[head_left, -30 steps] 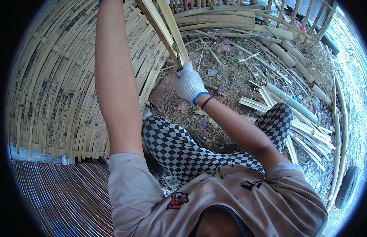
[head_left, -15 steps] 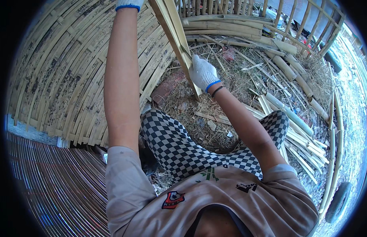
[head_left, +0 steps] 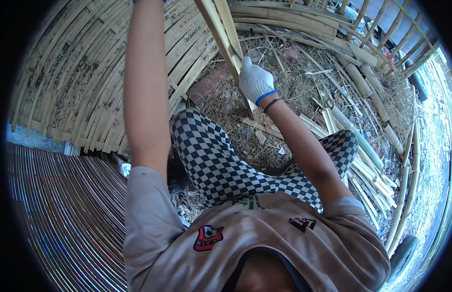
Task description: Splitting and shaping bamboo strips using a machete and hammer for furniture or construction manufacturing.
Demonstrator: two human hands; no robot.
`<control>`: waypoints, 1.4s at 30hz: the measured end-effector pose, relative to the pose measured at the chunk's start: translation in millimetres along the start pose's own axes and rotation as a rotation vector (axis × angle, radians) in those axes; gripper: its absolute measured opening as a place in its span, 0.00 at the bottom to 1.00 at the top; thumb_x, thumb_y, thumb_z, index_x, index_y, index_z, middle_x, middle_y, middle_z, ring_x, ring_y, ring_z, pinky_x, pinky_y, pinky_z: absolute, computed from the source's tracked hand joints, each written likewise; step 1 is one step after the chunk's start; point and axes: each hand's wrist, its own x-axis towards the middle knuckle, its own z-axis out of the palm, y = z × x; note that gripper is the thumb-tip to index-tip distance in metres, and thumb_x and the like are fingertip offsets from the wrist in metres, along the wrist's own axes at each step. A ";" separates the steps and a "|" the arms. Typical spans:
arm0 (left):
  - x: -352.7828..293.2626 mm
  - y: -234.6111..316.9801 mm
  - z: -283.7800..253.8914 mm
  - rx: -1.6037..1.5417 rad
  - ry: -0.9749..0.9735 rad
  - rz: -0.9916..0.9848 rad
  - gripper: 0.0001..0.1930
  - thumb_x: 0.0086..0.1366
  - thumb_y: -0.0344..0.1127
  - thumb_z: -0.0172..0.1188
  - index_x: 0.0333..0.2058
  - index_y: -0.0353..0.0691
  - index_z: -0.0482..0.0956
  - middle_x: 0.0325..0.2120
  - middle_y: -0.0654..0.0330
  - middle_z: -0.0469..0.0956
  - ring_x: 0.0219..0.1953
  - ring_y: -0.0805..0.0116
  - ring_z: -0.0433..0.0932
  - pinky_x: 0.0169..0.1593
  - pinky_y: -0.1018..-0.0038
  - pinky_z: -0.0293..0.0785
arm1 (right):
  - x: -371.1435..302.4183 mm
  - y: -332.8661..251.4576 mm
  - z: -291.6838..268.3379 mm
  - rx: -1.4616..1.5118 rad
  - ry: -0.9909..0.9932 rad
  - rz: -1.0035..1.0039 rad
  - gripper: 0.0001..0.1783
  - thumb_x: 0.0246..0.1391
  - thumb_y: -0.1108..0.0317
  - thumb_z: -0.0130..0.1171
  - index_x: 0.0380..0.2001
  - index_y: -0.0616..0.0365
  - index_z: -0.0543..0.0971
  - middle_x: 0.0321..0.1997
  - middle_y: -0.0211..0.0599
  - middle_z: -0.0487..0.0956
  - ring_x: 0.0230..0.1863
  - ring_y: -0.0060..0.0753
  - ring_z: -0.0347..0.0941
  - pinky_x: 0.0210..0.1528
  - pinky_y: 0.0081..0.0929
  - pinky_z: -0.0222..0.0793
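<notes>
My right hand (head_left: 256, 81), in a white knitted glove with a blue cuff, is closed at the right edge of a long split bamboo piece (head_left: 226, 43). Its fingertips are hidden. The bamboo slants from the top edge down to the ground between my knees, its lower end near the litter there. Close above the hand, a thin dark sliver lies along the bamboo; I cannot tell whether it is a blade or a splinter. My left arm reaches straight up past the top edge; only a trace of blue cuff shows, and the hand is out of the picture.
A large panel of woven bamboo slats (head_left: 70, 78) fills the left. A reddish brick (head_left: 209, 83) lies beside the bamboo's foot. Cut strips (head_left: 369, 182) are heaped at right, with bamboo poles (head_left: 289, 23) stacked behind. A bamboo fence (head_left: 396, 36) stands at far right.
The view has shifted, and my left hand has passed out beyond the top edge. My right hand appears slightly higher along the bamboo, still against it.
</notes>
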 end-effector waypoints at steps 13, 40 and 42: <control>-129.8 -114.7 8.7 -0.155 0.171 0.001 0.22 0.61 0.43 0.68 0.44 0.29 0.77 0.35 0.52 0.83 0.35 0.62 0.82 0.41 0.65 0.77 | -20.9 -16.5 20.7 0.112 0.012 0.003 0.14 0.59 0.62 0.56 0.43 0.59 0.71 0.30 0.53 0.83 0.36 0.58 0.82 0.38 0.52 0.77; -145.5 -124.3 54.8 -0.353 0.017 -0.063 0.20 0.61 0.41 0.68 0.45 0.33 0.74 0.35 0.58 0.80 0.35 0.70 0.79 0.41 0.69 0.77 | -36.0 26.7 5.8 0.223 0.069 0.032 0.15 0.58 0.61 0.57 0.43 0.59 0.71 0.34 0.59 0.80 0.40 0.67 0.77 0.42 0.56 0.71; -138.8 -113.5 57.2 -0.202 0.009 0.066 0.25 0.63 0.44 0.66 0.49 0.30 0.74 0.38 0.56 0.78 0.39 0.71 0.77 0.44 0.69 0.75 | -31.2 19.3 -10.6 0.124 0.053 0.065 0.12 0.59 0.63 0.55 0.42 0.58 0.71 0.34 0.58 0.80 0.39 0.65 0.77 0.42 0.57 0.71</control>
